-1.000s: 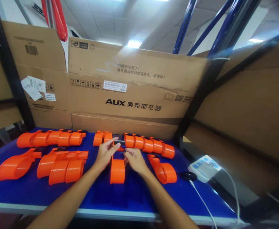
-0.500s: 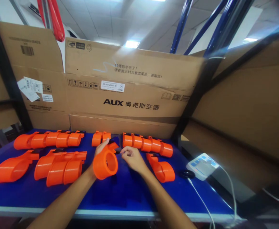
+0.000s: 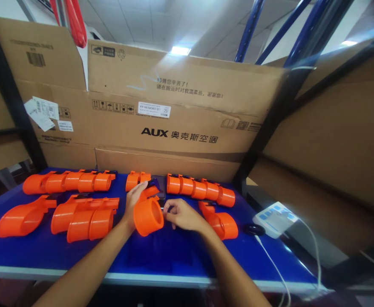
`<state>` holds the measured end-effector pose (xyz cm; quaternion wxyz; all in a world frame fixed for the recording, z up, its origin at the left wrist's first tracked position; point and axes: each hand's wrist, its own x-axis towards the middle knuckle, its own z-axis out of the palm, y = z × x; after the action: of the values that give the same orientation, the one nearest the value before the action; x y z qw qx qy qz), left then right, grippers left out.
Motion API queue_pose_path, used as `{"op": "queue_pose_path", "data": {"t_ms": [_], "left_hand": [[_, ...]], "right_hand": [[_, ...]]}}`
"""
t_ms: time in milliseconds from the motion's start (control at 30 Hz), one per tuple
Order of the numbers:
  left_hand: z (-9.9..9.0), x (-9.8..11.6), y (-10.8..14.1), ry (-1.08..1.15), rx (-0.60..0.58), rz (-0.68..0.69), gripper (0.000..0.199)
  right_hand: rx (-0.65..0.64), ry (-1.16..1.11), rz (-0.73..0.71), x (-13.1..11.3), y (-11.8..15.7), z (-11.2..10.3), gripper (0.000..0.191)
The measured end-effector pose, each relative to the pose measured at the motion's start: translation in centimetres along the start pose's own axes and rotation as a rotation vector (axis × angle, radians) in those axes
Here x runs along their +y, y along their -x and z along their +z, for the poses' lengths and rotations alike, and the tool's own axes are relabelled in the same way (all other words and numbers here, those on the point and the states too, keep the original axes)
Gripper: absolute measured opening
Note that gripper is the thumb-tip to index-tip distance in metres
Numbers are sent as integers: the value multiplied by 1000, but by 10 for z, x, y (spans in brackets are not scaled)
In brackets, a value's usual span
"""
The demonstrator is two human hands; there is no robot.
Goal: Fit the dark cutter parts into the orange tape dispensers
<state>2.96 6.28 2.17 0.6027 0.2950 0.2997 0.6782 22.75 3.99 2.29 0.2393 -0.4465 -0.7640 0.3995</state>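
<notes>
My left hand point(image 3: 133, 203) is closed round an orange plastic part with a round cup-like ring point(image 3: 141, 221) and a dark blue piece point(image 3: 153, 184) at its upper end. The ring's opening faces right, toward my right hand point(image 3: 183, 214). That hand is closed in a pinch just beside the ring, its fingertips close to the rim. A small pale, thin bit shows at those fingertips, too small to name. Behind the held part lies a dark flat tray-like object point(image 3: 161, 183), partly hidden by my left hand.
Rows of similar orange parts lie at back left point(image 3: 73, 181), back right point(image 3: 199, 188) and front left point(image 3: 81, 219) on the blue tabletop point(image 3: 161, 264). A white device point(image 3: 275, 218) with cables and a black oval object point(image 3: 254, 230) sit right. Cardboard point(image 3: 174, 111) stands behind.
The orange part has turned a little, and its ring now sits nearer my right fingertips. My right hand has come closer to the rim. The view has shifted slightly.
</notes>
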Motion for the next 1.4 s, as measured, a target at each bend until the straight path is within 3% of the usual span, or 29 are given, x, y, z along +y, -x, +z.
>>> {"op": "queue_pose_path", "data": {"t_ms": [233, 367, 567, 867, 1100, 1400], "left_hand": [[-1, -3, 0, -59, -3, 19, 40], [3, -1, 7, -127, -22, 54, 42], [4, -7, 12, -300, -178, 91, 45], [9, -12, 16, -381, -334, 39, 43], [8, -10, 16, -403, -366, 15, 47], [6, -6, 15, -402, -402, 19, 37]], "right_hand": [[12, 37, 7, 1, 0, 1, 6], [175, 10, -111, 2, -3, -3, 9], [377, 10, -303, -2, -6, -2, 42], [626, 299, -273, -2, -3, 8, 37], [587, 362, -348, -3, 1, 8, 33], [535, 390, -389, -2, 2, 8, 31]]}}
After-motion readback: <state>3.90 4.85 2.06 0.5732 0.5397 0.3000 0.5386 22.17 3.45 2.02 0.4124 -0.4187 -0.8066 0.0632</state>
